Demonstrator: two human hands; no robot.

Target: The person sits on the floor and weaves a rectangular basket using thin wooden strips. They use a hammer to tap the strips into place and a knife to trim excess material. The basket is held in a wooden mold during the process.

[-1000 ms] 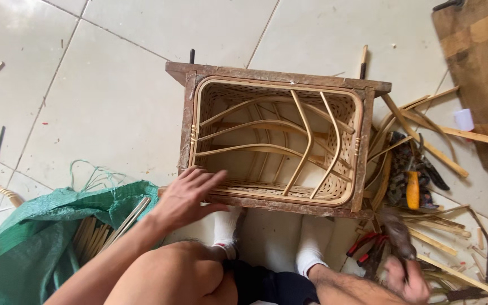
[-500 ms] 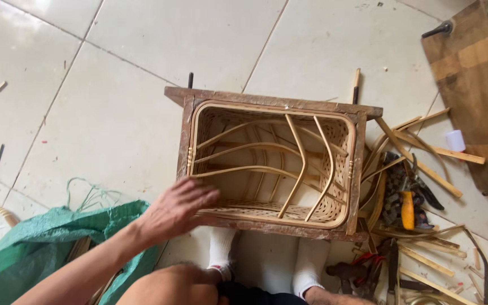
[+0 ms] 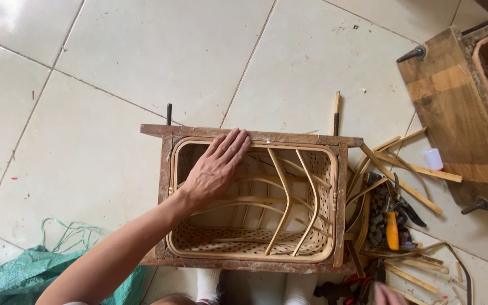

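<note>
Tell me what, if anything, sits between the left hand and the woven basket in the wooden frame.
Nothing visible does. The left hand reaches over the woven basket, its fingertips at the far rail of the wooden frame. Only the bent cane strips cross the opening, under and beside the palm.

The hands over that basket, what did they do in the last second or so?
The left hand left the near edge of the wooden frame and reached across the woven basket to its far rim, fingers flat and spread. The right hand, earlier holding a tool at the lower right, has nearly dropped out of view. Frame, basket and scattered strips stayed put.
</note>
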